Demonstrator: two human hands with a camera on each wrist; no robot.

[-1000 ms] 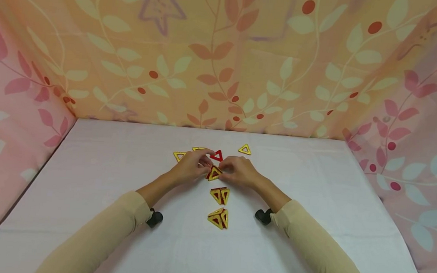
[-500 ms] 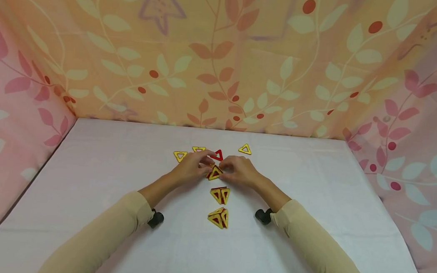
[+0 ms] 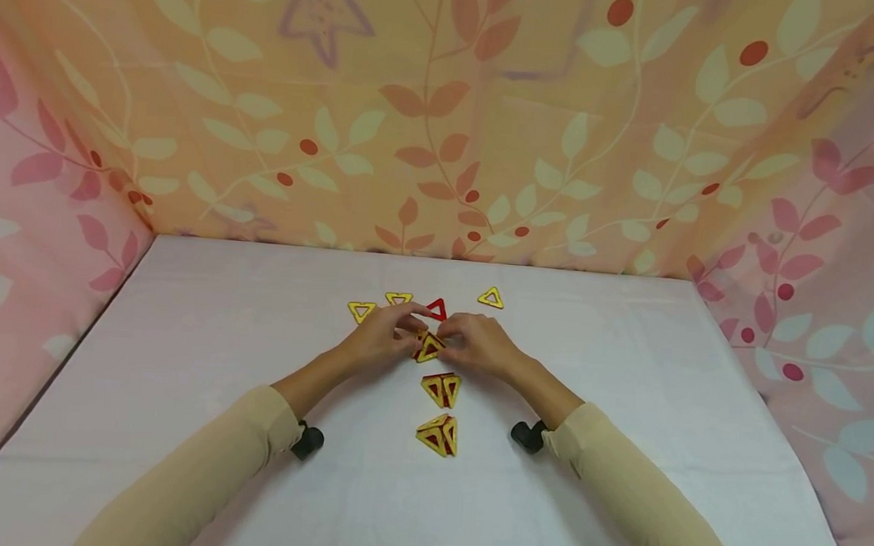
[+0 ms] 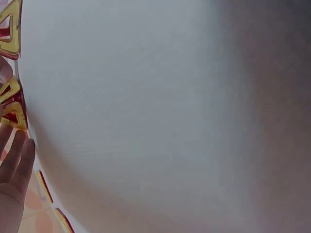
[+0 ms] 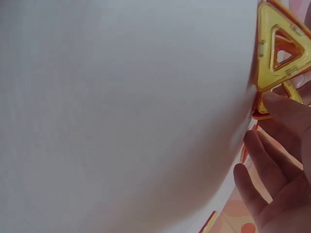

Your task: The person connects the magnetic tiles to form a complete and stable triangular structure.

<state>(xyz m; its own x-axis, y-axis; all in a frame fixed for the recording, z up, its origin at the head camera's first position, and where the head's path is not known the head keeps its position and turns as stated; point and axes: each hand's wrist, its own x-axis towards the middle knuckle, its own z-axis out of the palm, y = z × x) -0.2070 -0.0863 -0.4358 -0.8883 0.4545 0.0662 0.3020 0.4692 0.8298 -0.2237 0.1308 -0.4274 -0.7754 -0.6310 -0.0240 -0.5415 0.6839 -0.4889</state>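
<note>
The left hand (image 3: 384,337) and the right hand (image 3: 479,342) had bent fingers, each pinching one side of a yellow-and-red plastic pyramid-like block (image 3: 430,349) between them. On the white cloth-covered tabletop (image 3: 216,318), two similar yellow-and-red blocks (image 3: 441,392) sat nearer the person than the hands. A red triangular plastic frame (image 3: 442,308) lay just beyond the hands, with yellow triangular plastic frames (image 3: 399,295) farther out beyond each.

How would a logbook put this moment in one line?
left hand: holds triangle cluster | right hand: holds same cluster | red triangle: lies beyond
</note>
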